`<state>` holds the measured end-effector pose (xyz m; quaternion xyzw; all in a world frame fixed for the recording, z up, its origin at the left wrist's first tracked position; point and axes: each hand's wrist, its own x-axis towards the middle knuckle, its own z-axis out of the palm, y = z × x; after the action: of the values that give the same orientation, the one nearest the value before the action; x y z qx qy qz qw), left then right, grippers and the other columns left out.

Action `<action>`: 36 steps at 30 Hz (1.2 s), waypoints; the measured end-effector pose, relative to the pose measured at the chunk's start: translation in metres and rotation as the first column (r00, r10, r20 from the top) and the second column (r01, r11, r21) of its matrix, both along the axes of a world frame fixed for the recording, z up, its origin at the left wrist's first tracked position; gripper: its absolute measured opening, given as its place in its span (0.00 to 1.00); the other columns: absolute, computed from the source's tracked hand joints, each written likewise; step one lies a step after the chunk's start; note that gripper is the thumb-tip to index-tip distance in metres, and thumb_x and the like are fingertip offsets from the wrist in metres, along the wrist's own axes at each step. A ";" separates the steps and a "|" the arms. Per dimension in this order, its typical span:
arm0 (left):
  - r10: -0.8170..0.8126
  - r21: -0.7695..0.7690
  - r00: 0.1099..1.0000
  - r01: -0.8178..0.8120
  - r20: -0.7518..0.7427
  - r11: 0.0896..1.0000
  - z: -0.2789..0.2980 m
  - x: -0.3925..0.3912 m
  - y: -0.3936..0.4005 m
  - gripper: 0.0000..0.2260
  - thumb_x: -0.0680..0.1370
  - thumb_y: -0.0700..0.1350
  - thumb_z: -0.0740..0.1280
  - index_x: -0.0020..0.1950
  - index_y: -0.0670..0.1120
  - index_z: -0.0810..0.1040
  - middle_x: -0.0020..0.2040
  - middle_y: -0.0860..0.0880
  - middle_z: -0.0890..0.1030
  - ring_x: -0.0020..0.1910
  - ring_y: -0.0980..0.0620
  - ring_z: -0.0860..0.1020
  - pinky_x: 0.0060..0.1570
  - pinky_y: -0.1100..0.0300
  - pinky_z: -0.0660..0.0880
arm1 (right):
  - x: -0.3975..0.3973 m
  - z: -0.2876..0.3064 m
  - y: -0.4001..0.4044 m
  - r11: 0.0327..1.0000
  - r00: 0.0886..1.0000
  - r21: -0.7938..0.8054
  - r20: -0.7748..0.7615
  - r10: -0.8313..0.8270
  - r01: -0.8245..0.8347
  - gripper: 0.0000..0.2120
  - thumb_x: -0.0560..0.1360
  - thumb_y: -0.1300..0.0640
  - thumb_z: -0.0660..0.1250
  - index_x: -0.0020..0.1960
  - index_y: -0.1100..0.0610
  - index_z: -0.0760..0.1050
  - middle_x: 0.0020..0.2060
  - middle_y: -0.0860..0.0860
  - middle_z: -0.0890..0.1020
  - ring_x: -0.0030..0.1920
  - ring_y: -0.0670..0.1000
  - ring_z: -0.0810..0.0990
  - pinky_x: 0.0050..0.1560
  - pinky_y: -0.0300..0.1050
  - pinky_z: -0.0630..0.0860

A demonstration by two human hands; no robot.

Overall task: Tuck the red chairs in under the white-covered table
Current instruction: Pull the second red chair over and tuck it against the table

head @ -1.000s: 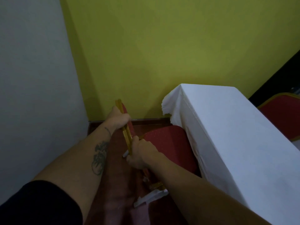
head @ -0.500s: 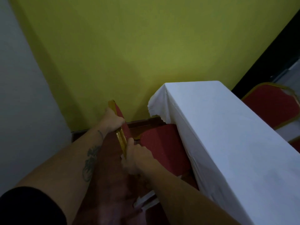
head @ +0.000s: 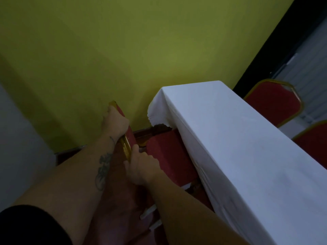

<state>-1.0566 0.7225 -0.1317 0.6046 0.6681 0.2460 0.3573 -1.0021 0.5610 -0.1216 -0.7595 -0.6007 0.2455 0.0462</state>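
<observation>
A red chair [head: 168, 156] with a gold frame stands at the near side of the white-covered table [head: 238, 147]. Its seat reaches partly under the hanging cloth. My left hand [head: 115, 122] grips the upper part of the chair's backrest rim. My right hand [head: 141, 167] is closed on the same gold rim lower down. Beyond the table stand two more red chairs, one [head: 273, 103] at the far right and another [head: 313, 138] at the right edge, partly hidden by the table.
A yellow-green wall [head: 123, 50] runs close behind the chair and the table's end. A pale wall [head: 21, 138] closes the left side. Dark red floor [head: 120, 200] lies below my arms, with pale strips [head: 150, 218] on it.
The chair's seat has slid further under the tablecloth, and less of the red seat shows. Both hands stay on the backrest. My view has swung left and up.
</observation>
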 end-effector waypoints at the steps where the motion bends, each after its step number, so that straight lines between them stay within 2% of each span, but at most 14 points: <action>1: -0.021 0.015 1.000 0.021 -0.017 1.000 -0.001 0.000 -0.004 0.32 0.74 0.41 0.66 0.77 0.39 0.62 0.70 0.35 0.73 0.66 0.33 0.75 0.61 0.43 0.75 | -0.002 -0.001 0.002 1.000 1.000 0.017 -0.005 -0.013 0.013 0.18 0.83 0.47 0.59 0.66 0.56 0.61 0.61 0.61 0.79 0.60 0.64 0.79 0.53 0.58 0.71; 3: -0.095 0.046 0.994 0.097 -0.046 0.994 -0.006 -0.005 -0.011 0.39 0.77 0.44 0.66 0.83 0.43 0.49 0.78 0.37 0.65 0.73 0.35 0.68 0.69 0.44 0.70 | -0.006 -0.005 0.005 0.998 0.999 0.041 -0.012 -0.037 0.038 0.17 0.84 0.48 0.58 0.67 0.56 0.61 0.61 0.61 0.79 0.60 0.65 0.79 0.53 0.58 0.70; 6: -0.215 0.020 0.976 0.216 -0.025 0.976 -0.018 -0.019 -0.010 0.47 0.75 0.51 0.67 0.84 0.48 0.39 0.76 0.38 0.69 0.68 0.35 0.74 0.66 0.41 0.74 | -0.008 -0.009 0.000 0.996 0.997 0.047 -0.019 -0.080 0.080 0.17 0.84 0.47 0.58 0.67 0.56 0.61 0.61 0.61 0.79 0.60 0.65 0.79 0.52 0.57 0.69; 12: -0.260 -0.038 0.960 0.265 0.101 0.964 -0.010 -0.033 -0.041 0.47 0.76 0.50 0.66 0.82 0.52 0.34 0.68 0.42 0.75 0.58 0.39 0.80 0.61 0.42 0.79 | 0.010 0.005 -0.040 0.977 0.995 -0.205 -0.072 -0.075 0.059 0.25 0.79 0.51 0.66 0.73 0.54 0.63 0.63 0.59 0.76 0.62 0.62 0.77 0.62 0.60 0.75; 18: -0.269 -0.026 0.958 0.273 0.098 0.962 -0.012 -0.030 -0.107 0.48 0.79 0.47 0.65 0.79 0.54 0.27 0.68 0.43 0.73 0.54 0.38 0.81 0.56 0.40 0.80 | 0.037 0.007 -0.132 0.915 0.999 -0.403 -0.034 -0.026 0.010 0.21 0.75 0.56 0.65 0.68 0.56 0.69 0.62 0.58 0.75 0.60 0.60 0.77 0.59 0.53 0.76; 21: -0.219 -0.030 0.966 0.225 0.137 0.974 -0.020 -0.028 -0.132 0.47 0.79 0.45 0.66 0.81 0.51 0.30 0.67 0.44 0.74 0.60 0.38 0.79 0.62 0.42 0.78 | 0.043 0.006 -0.172 0.912 0.998 -0.409 -0.032 -0.049 0.032 0.22 0.76 0.52 0.64 0.68 0.56 0.70 0.64 0.58 0.77 0.61 0.59 0.77 0.62 0.53 0.76; 23: -0.189 -0.066 0.968 0.202 0.166 0.977 -0.027 -0.028 -0.142 0.44 0.74 0.46 0.70 0.83 0.48 0.47 0.62 0.47 0.78 0.59 0.39 0.79 0.62 0.43 0.78 | 0.044 0.008 -0.197 0.921 0.999 -0.389 -0.022 -0.046 0.034 0.26 0.76 0.49 0.65 0.72 0.55 0.67 0.67 0.57 0.75 0.63 0.59 0.76 0.62 0.53 0.75; 25: -0.175 -0.101 0.968 0.195 0.178 0.976 -0.029 -0.029 -0.149 0.30 0.69 0.45 0.73 0.69 0.49 0.69 0.54 0.47 0.82 0.55 0.40 0.81 0.57 0.44 0.81 | 0.043 0.008 -0.221 0.938 1.000 -0.346 0.024 -0.018 0.025 0.27 0.75 0.50 0.69 0.71 0.55 0.65 0.67 0.56 0.74 0.65 0.59 0.75 0.62 0.53 0.75; 26: -0.168 -0.115 0.968 0.191 0.187 0.975 -0.023 -0.029 -0.156 0.22 0.71 0.42 0.72 0.63 0.49 0.73 0.54 0.45 0.82 0.54 0.40 0.81 0.56 0.45 0.81 | 0.041 0.007 -0.233 0.950 0.998 -0.311 0.066 -0.017 0.037 0.28 0.75 0.50 0.70 0.71 0.56 0.64 0.67 0.56 0.74 0.65 0.59 0.75 0.62 0.53 0.74; 29: -0.156 -0.163 0.962 0.195 0.224 0.967 -0.005 -0.026 -0.174 0.12 0.79 0.36 0.65 0.63 0.44 0.75 0.58 0.40 0.81 0.53 0.41 0.79 0.51 0.49 0.77 | 0.034 0.005 -0.259 0.987 0.986 -0.146 0.162 -0.041 0.065 0.22 0.80 0.53 0.65 0.70 0.59 0.65 0.65 0.57 0.78 0.62 0.57 0.79 0.57 0.48 0.74; 31: -0.158 -0.204 0.963 0.203 0.217 0.958 -0.004 -0.026 -0.175 0.12 0.82 0.37 0.62 0.65 0.42 0.75 0.58 0.40 0.78 0.49 0.44 0.78 0.49 0.50 0.75 | 0.034 0.007 -0.261 0.996 0.987 -0.083 0.157 -0.021 0.035 0.06 0.80 0.56 0.63 0.55 0.54 0.68 0.61 0.56 0.80 0.59 0.56 0.81 0.50 0.46 0.71; 32: -0.162 -0.207 0.967 0.202 0.196 0.957 -0.002 -0.026 -0.176 0.10 0.83 0.38 0.61 0.64 0.42 0.75 0.57 0.41 0.77 0.46 0.46 0.76 0.50 0.50 0.76 | 0.034 0.009 -0.256 0.997 0.989 -0.068 0.150 -0.018 0.029 0.06 0.80 0.56 0.64 0.50 0.53 0.66 0.60 0.55 0.80 0.59 0.56 0.81 0.49 0.46 0.69; 34: -0.168 -0.209 0.978 0.191 0.124 0.959 0.000 -0.022 -0.174 0.05 0.84 0.41 0.61 0.52 0.44 0.75 0.55 0.41 0.75 0.48 0.44 0.76 0.58 0.45 0.78 | 0.033 0.010 -0.242 0.997 0.992 -0.076 0.127 -0.025 0.035 0.05 0.79 0.56 0.65 0.52 0.56 0.70 0.60 0.55 0.80 0.59 0.58 0.80 0.48 0.48 0.68; 36: -0.169 -0.173 0.985 0.170 0.020 0.970 0.003 -0.014 -0.172 0.14 0.84 0.43 0.62 0.38 0.45 0.70 0.50 0.41 0.75 0.51 0.39 0.78 0.61 0.42 0.78 | 0.031 0.011 -0.228 0.995 0.993 -0.082 0.104 -0.053 0.062 0.12 0.79 0.54 0.66 0.59 0.58 0.73 0.59 0.55 0.80 0.59 0.59 0.80 0.51 0.50 0.71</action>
<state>-1.0711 0.5502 -0.1283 0.6253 0.6318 0.1568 0.4303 -0.9712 0.3332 -0.1101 -0.7893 -0.5691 0.2304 -0.0098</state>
